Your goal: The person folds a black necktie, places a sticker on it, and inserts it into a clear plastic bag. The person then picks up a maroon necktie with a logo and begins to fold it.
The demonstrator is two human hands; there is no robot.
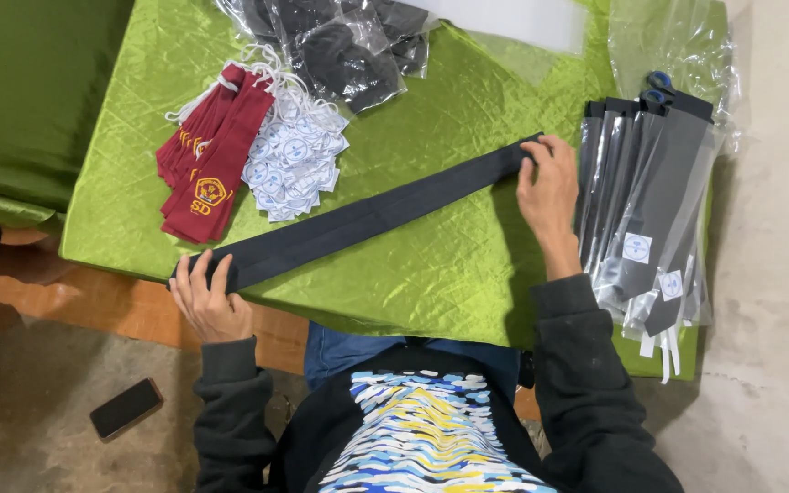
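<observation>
A long dark navy tie [358,219] lies stretched diagonally across the shiny green tablecloth [449,265]. My left hand [209,297] holds its wide end at the table's near left edge, fingers curled over the cloth. At the narrow far end, my right hand [548,187] presses down and pinches the fabric. The tie is flat and taut between the two hands.
A pile of maroon ties [207,160] and a heap of round white tags [294,155] lie at the left. Bagged dark ties [655,210] are stacked at the right, with more plastic bags [340,41] behind. A phone [126,408] lies on the floor.
</observation>
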